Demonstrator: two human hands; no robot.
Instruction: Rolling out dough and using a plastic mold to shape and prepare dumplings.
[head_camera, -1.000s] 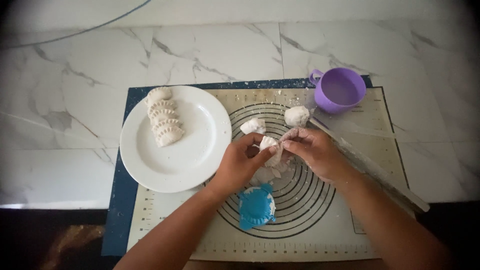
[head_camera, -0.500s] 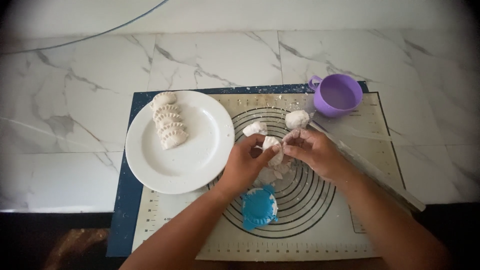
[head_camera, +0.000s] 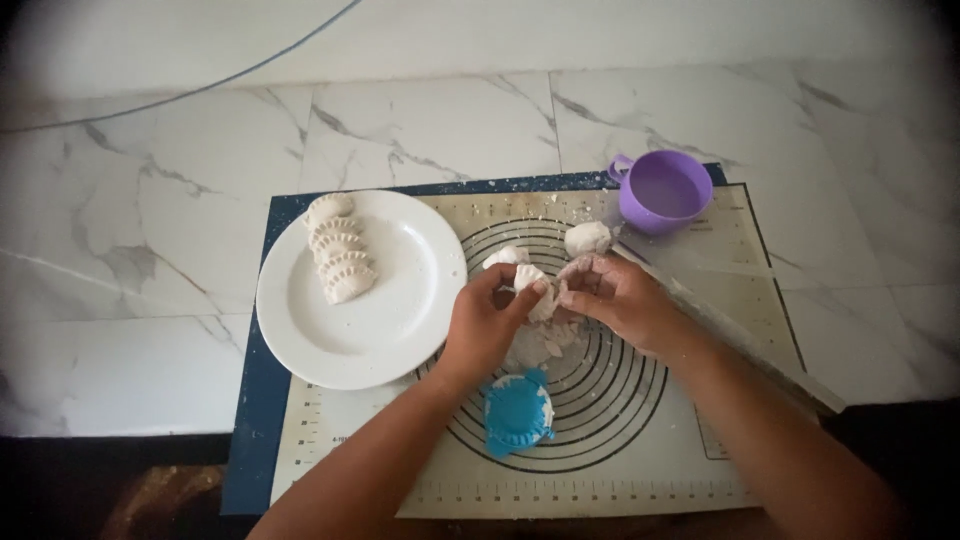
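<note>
Over the middle of a baking mat (head_camera: 720, 420) printed with dark rings, my left hand (head_camera: 485, 320) and my right hand (head_camera: 615, 300) meet and pinch one small piece of white dough (head_camera: 538, 290) between their fingertips. Two loose dough lumps lie just beyond: one (head_camera: 505, 257) by my left fingers, one (head_camera: 587, 238) above my right hand. Flattened dough scraps (head_camera: 535, 345) rest on the mat under my hands. A blue dumpling press (head_camera: 517, 412) lies closed near my left wrist.
A white plate (head_camera: 400, 310) at the left holds a row of several crimped dumplings (head_camera: 338, 260). A purple cup (head_camera: 662, 192) stands at the mat's far right. A clear rolling pin (head_camera: 730, 325) lies diagonally under my right forearm. Marble counter surrounds the mat.
Both hands stay together on the dough piece, fingers shifting slightly. The view has drifted a little, so everything sits marginally lower in frame.
</note>
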